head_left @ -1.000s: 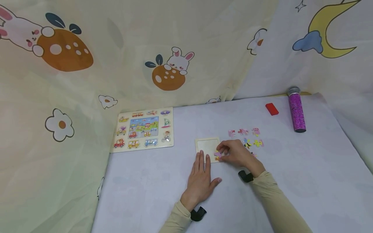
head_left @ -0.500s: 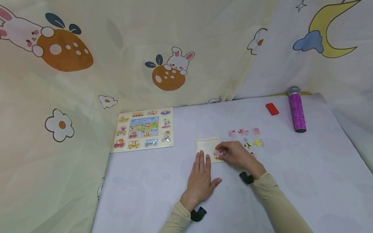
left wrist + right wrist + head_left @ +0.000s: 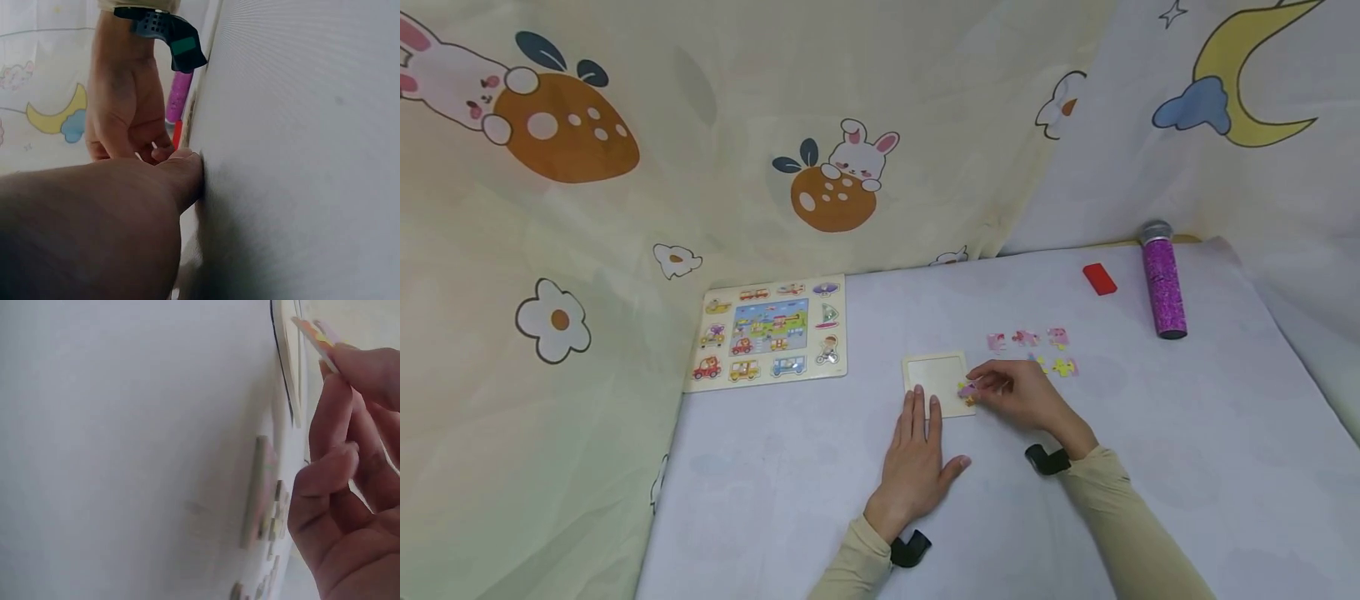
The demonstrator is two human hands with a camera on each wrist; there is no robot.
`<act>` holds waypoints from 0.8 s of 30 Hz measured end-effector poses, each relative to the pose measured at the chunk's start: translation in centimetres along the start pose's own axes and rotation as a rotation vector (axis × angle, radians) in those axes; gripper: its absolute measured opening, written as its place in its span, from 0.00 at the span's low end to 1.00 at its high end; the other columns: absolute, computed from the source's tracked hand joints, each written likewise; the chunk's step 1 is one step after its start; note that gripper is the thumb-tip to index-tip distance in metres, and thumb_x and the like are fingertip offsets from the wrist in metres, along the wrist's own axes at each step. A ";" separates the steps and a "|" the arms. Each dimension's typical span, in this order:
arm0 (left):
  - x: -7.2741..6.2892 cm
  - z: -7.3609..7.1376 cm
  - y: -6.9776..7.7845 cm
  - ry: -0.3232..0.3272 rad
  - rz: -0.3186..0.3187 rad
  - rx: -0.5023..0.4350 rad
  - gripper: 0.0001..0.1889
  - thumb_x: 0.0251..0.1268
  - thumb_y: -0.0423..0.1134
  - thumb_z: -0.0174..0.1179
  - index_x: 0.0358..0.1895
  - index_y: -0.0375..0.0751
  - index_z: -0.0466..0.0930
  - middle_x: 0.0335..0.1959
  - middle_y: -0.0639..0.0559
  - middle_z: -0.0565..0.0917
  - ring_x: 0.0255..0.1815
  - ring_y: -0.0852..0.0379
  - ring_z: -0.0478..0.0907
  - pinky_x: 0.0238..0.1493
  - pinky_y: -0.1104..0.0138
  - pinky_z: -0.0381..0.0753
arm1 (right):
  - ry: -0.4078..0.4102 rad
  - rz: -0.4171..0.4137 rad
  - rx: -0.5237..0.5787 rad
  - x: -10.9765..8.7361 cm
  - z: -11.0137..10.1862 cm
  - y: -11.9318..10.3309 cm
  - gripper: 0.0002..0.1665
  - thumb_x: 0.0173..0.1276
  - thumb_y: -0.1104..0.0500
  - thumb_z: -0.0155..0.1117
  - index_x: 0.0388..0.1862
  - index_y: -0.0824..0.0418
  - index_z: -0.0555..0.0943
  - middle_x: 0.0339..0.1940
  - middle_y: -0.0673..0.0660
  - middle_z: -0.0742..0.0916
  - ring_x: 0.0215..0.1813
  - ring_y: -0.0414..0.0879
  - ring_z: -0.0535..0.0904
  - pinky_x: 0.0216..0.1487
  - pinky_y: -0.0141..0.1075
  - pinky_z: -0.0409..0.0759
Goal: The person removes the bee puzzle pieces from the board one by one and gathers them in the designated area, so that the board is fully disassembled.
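A pale square puzzle tray (image 3: 940, 367) with a raised rim lies on the white cloth in the head view. My left hand (image 3: 916, 467) rests flat, its straight fingertips on the tray's lower left edge. Between thumb and index finger, my right hand (image 3: 1018, 396) pinches a purple and yellow puzzle piece (image 3: 967, 392) at the tray's right edge. The right wrist view shows this puzzle piece (image 3: 322, 340) tilted and lifted above the tray (image 3: 289, 369). Several loose puzzle pieces (image 3: 1026, 337) lie in rows beyond the right hand, which hides some of them.
A wooden vehicle puzzle board (image 3: 771, 329) lies at the back left. At the back right are a red block (image 3: 1100, 279) and a glittery purple microphone-shaped tube (image 3: 1163, 287). Printed curtains (image 3: 715, 125) hang behind the table.
My right hand has drawn back a little to the right, carrying the puzzle piece from inside the tray to its right edge. The left hand has stayed in place.
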State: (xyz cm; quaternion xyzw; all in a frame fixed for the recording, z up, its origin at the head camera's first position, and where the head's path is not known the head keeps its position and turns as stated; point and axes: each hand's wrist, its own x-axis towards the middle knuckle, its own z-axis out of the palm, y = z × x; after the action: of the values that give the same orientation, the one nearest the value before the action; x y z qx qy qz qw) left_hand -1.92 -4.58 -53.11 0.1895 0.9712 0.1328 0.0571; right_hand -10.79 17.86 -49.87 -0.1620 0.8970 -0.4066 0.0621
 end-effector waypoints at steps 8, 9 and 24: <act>-0.1 0.5 -0.2 0.043 0.012 -0.009 0.51 0.77 0.66 0.55 0.85 0.30 0.50 0.87 0.29 0.44 0.89 0.36 0.41 0.84 0.48 0.59 | 0.096 0.058 0.137 -0.5 -0.5 0.4 0.13 0.69 0.63 0.74 0.52 0.57 0.87 0.40 0.56 0.93 0.36 0.45 0.89 0.34 0.32 0.85; -0.1 0.6 -0.2 0.046 0.012 -0.006 0.51 0.77 0.66 0.55 0.85 0.31 0.50 0.88 0.30 0.44 0.89 0.36 0.41 0.84 0.49 0.60 | 0.107 0.071 0.165 -0.6 -0.8 0.4 0.13 0.70 0.63 0.75 0.53 0.58 0.88 0.41 0.57 0.93 0.36 0.47 0.90 0.33 0.32 0.85; -0.1 0.4 0.0 0.043 0.011 -0.036 0.51 0.76 0.64 0.58 0.85 0.29 0.50 0.87 0.29 0.44 0.89 0.35 0.41 0.83 0.47 0.59 | 0.184 0.200 0.346 -3.3 -5.9 2.2 0.28 0.70 0.56 0.78 0.65 0.66 0.84 0.54 0.59 0.92 0.45 0.28 0.89 0.48 0.22 0.85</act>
State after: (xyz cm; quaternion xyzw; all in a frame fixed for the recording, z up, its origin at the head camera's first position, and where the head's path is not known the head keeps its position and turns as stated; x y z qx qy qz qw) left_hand -1.74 -4.57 -53.44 0.1908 0.9686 0.1544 0.0390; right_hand -9.70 24.54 -47.67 -0.0213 0.8274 -0.5593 0.0467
